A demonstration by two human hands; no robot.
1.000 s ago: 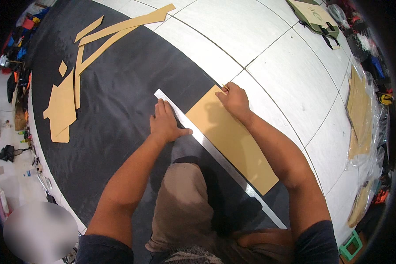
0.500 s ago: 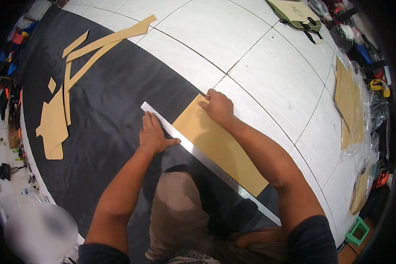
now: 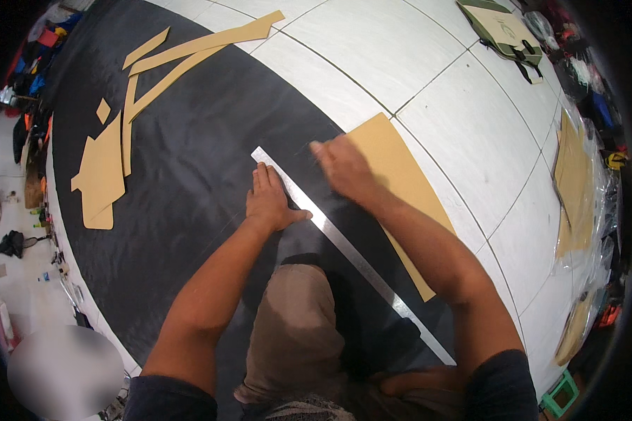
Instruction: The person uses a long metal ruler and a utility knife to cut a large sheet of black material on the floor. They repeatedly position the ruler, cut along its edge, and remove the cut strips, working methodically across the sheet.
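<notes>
My left hand (image 3: 268,202) lies flat with fingers spread, fingertips and thumb touching a long steel ruler (image 3: 354,254). The ruler runs diagonally over a large black sheet (image 3: 211,133). To its right, my right hand (image 3: 345,167) hovers or rests over the black sheet, partly covering a tan card panel (image 3: 393,158). Its fingers are curled together and a little blurred; what they hold, if anything, is too small to make out. A gap of black sheet separates panel and ruler. My right forearm hides part of the panel.
Tan card pieces (image 3: 105,168), long strips (image 3: 203,52) and a small diamond piece (image 3: 103,111) lie on the sheet's left and far side. White floor tiles (image 3: 463,133) border it. A green and cream bag (image 3: 502,31), plastic-wrapped card (image 3: 572,186) and a green stool (image 3: 560,394) are at right.
The tan panel has shifted right, away from the ruler, and turned slightly. My right hand has left the panel's far corner and moved toward the ruler. The whole view has shifted slightly.
</notes>
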